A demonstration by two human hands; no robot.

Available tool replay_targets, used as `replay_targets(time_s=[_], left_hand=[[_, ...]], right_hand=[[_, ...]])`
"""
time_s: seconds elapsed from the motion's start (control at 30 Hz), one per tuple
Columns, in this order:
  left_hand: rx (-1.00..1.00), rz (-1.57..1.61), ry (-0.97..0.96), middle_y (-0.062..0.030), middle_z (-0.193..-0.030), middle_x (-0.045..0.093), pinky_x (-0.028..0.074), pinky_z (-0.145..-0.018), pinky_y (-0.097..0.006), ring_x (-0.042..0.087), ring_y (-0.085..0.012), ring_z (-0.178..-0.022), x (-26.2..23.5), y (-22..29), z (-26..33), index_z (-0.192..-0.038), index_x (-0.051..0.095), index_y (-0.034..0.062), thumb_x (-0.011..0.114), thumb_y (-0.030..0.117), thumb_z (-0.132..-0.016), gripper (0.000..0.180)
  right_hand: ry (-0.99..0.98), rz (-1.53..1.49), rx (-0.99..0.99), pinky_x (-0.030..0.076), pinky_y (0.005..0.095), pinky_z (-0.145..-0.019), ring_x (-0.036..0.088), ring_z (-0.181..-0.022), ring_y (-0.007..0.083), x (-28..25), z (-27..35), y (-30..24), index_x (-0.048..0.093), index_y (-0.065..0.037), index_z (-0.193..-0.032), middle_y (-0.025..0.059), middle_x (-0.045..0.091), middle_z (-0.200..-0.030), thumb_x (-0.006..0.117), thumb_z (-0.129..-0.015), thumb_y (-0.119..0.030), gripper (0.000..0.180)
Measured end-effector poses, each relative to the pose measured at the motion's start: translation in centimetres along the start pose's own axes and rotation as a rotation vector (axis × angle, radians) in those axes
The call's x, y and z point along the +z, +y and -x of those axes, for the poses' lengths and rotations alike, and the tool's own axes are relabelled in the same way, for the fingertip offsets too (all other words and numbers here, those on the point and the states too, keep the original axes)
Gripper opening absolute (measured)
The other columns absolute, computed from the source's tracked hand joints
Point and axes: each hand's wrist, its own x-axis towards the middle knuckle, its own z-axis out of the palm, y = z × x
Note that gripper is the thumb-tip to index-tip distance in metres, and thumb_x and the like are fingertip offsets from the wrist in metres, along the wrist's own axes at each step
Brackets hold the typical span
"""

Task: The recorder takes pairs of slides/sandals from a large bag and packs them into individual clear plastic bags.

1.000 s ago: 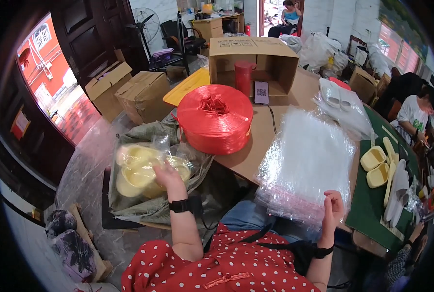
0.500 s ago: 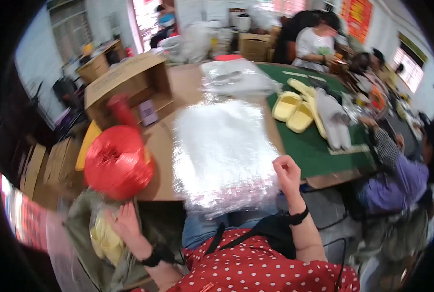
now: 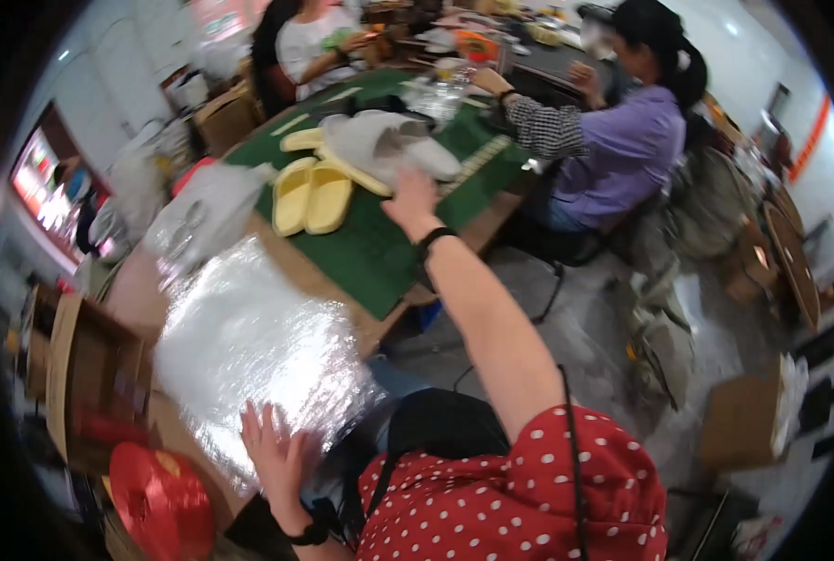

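A stack of clear, shiny plastic bags (image 3: pixel 248 327) lies at the table's near edge. My left hand (image 3: pixel 275 453) is spread over the stack's near corner, open, with nothing in it. Stretched out over the green mat, my right hand (image 3: pixel 412 198) is at the near side of a pair of grey slippers (image 3: pixel 379 145). Its fingers are blurred against them, so whether they grip is unclear. To the left of the grey pair sits a pair of yellow slippers (image 3: pixel 312 196), with more yellow footwear (image 3: pixel 353 170) partly under the grey ones.
A red roll of plastic twine (image 3: pixel 159 500) and an open cardboard box (image 3: pixel 85 383) stand at left. Further bagged plastic (image 3: pixel 197 215) lies beyond the stack. A co-worker in a purple top (image 3: pixel 623 159) sits at the mat's right; another person (image 3: pixel 319 47) works across the table.
The view has swung to the right. My right hand has left the bag stack's edge and reached to the grey slippers. My left hand has moved from beside the bagged yellow slippers onto the stack.
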Motion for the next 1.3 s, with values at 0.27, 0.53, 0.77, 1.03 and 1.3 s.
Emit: replay_targets(time_s=[0.27,0.53,0.77,1.03,1.3], left_hand=[[0.092,-0.081,-0.081,-0.018,-0.153,0.037,0.015,-0.117,-0.05,0.027,-0.04,-0.143,1.8,-1.1,-0.3,-0.141,0.048,0.006,0.066,0.03,-0.086,0.063],[0.04,-0.08,-0.062,-0.0187,-0.152,0.037,0.014,-0.118,-0.052,0.027,-0.0399,-0.143,2.0,-0.9,-0.3,-0.14,0.049,0.0048,0.069,0.028,-0.084,0.064],[0.032,-0.048,-0.041,-0.019,-0.153,0.037,0.014,-0.117,-0.054,0.027,-0.0401,-0.143,1.8,-1.4,0.3,-0.139,0.05,0.0063,0.069,0.032,-0.083,0.065],[0.037,-0.053,-0.006,-0.0198,-0.152,0.038,0.016,-0.117,-0.052,0.029,-0.0396,-0.142,1.5,0.2,0.0,-0.139,0.051,0.0061,0.069,0.035,-0.084,0.065],[0.005,-0.001,-0.004,-0.0202,-0.137,0.052,0.018,-0.116,-0.056,0.037,-0.0459,-0.134,2.6,-1.5,0.3,-0.127,0.059,0.0048,0.069,0.034,-0.079,0.057]], right_hand=[[0.17,-0.052,-0.088,0.051,0.0448,-0.076,0.06,-0.093,0.0311,0.4,-0.6,3.6,0.064,-0.011,-0.095,0.0084,0.06,-0.094,0.068,-0.076,-0.018,0.021],[0.433,-0.439,-0.218,0.051,0.0432,-0.069,0.061,-0.086,0.0304,-8.2,0.3,-0.6,0.066,-0.007,-0.096,0.0087,0.058,-0.089,0.071,-0.077,-0.021,0.024],[0.315,-0.628,-0.395,0.051,0.043,-0.07,0.059,-0.089,0.0318,-15.3,3.7,-9.9,0.065,-0.008,-0.098,0.0095,0.057,-0.09,0.071,-0.075,-0.018,0.026],[0.006,-0.79,-0.812,0.049,0.0387,-0.074,0.057,-0.085,0.0274,-16.3,15.7,-19.3,0.062,-0.006,-0.117,0.0081,0.056,-0.092,0.071,-0.076,-0.016,0.043],[-0.389,-0.536,-1.076,0.048,0.0329,-0.071,0.055,-0.092,0.023,-10.6,25.5,-22.9,0.065,-0.002,-0.091,0.007,0.055,-0.096,0.064,-0.07,-0.017,0.025]])
